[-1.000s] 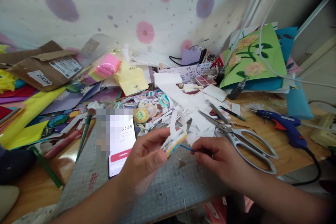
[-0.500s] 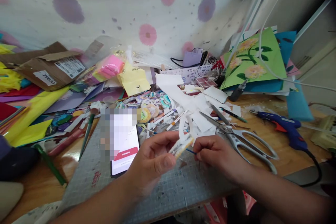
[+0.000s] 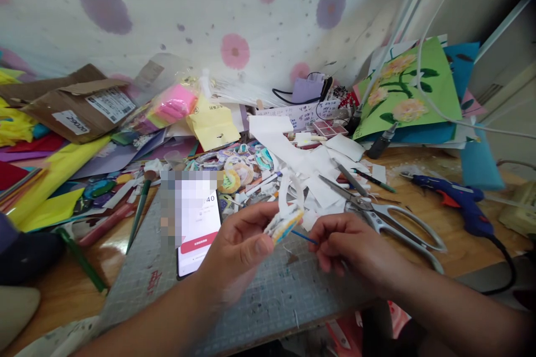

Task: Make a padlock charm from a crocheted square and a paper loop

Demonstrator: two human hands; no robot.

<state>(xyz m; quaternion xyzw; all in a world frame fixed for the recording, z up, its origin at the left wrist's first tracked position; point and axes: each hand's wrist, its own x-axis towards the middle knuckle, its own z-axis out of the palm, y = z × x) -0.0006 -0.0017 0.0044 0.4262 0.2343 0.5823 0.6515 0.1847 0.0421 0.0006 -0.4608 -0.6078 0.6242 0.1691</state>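
Note:
My left hand (image 3: 243,248) pinches a small yellow, blue and white paper sticker piece (image 3: 283,223) with a curled white backing strip rising from it. It is held above the grey cutting mat (image 3: 268,295). My right hand (image 3: 355,251) grips a thin blue tool (image 3: 305,236) whose tip points at the sticker piece from the right. Both hands are closed. A phone (image 3: 196,228) with a lit screen lies on the mat left of my left hand.
Large scissors (image 3: 385,217) lie right of my hands. A blue glue gun (image 3: 456,201) rests at the far right. White paper scraps (image 3: 310,162) and cut stickers (image 3: 238,164) pile behind. A cardboard box (image 3: 75,103), coloured sheets and a green flower picture (image 3: 402,89) crowd the back.
The sticker piece tilted and rose slightly in my left hand. My right hand drew back a little to the right, showing more of the blue tool. The phone timer advanced.

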